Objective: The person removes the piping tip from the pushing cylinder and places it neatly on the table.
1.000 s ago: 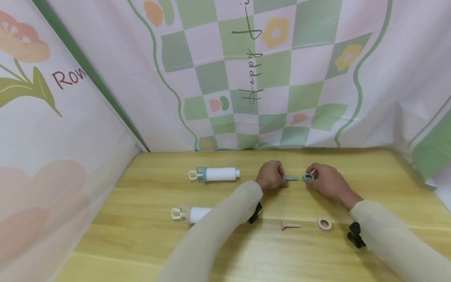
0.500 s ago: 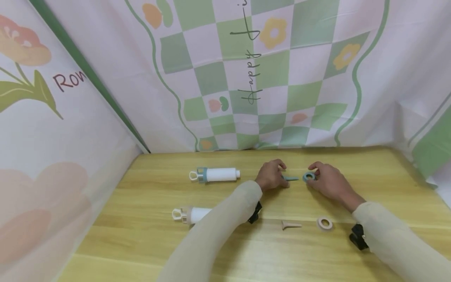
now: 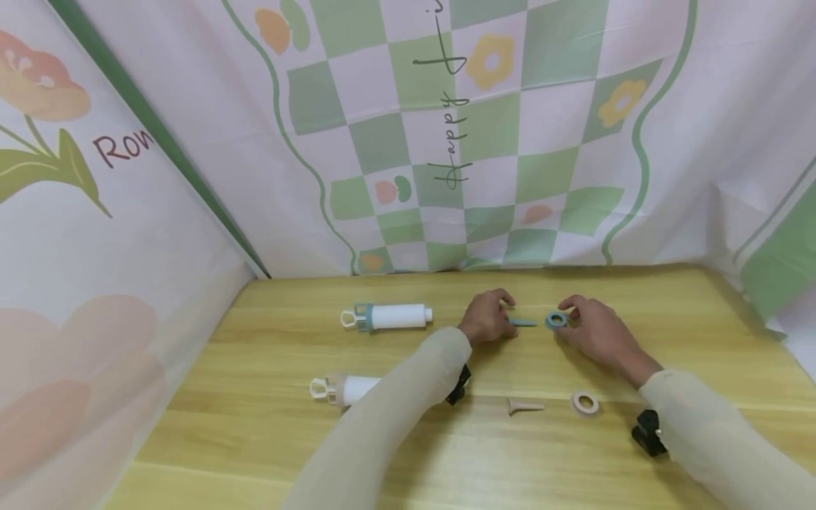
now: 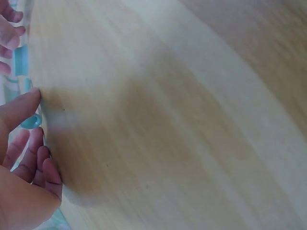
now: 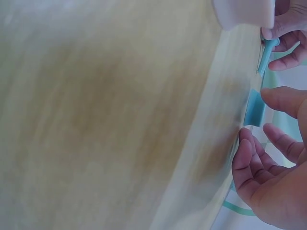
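Note:
A small blue-green funnel-shaped nozzle (image 3: 525, 323) lies on the table with its narrow end to the right. My left hand (image 3: 487, 315) is around its wide end, thumb and fingers spread apart; the left wrist view shows the nozzle's flared end (image 4: 29, 121) in the gap between them. Just right of it sits a blue-green ring (image 3: 549, 323). My right hand (image 3: 599, 329) stays beside the ring, thumb and fingertips parted. In the right wrist view, the ring (image 5: 254, 109) rests on the table between the thumb and fingers.
A white syringe-like tube (image 3: 398, 316) with a blue-green collar lies at the back left. A similar tube (image 3: 360, 389) with a beige collar lies nearer, partly behind my left sleeve. A beige nozzle (image 3: 528, 407) and beige ring (image 3: 576, 406) lie in front. A patterned curtain (image 3: 491, 134) borders the table's back.
Both hands have loosened: the left fingers have spread off the blue-green nozzle and the right fingers have parted from the blue-green ring. Both pieces stay on the table.

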The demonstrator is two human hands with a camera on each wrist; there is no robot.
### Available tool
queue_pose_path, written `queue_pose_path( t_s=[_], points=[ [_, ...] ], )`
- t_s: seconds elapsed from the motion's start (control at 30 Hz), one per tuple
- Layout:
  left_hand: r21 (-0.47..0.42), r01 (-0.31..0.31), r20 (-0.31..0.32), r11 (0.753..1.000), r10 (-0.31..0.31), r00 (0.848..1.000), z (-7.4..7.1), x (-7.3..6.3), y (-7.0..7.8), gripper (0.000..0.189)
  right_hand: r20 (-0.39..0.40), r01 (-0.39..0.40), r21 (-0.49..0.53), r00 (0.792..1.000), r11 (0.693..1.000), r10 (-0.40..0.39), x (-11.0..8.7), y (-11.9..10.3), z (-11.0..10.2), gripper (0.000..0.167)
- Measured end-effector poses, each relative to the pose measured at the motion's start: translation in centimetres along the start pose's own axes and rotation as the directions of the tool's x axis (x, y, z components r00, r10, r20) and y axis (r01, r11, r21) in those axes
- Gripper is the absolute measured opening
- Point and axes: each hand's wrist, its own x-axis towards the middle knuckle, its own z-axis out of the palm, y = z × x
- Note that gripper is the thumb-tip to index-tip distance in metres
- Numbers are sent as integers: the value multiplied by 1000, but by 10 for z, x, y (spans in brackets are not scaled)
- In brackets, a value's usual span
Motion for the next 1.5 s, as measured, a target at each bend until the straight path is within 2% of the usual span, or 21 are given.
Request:
queue_pose_path(
  t_s=[0.3,0.57,0.93,1.23,1.5],
  points=[
    [-8,-21,4,1000,21,1000,-4,-1,1,46,-5,3,2,1000,1000,-3,-2,-4,-4,48],
    [47,-77,36,996,75,997,-8,-6,-1,46,-3,-1,-8,1000,1000,1,-5,-7,-4,48],
    [62,-73,33,995,71,997,-14,-12,0,48,3,-22,1,1000,1000,22,-12,-9,-4,51],
    [117,-109,24,987,107,994,-18,-14,3,50,-10,-3,17,1000,1000,3,-18,-13,-4,53],
    [130,-131,19,983,129,991,-32,-22,7,51,-29,-5,29,1000,1000,6,-29,-12,-8,55]
  ],
)
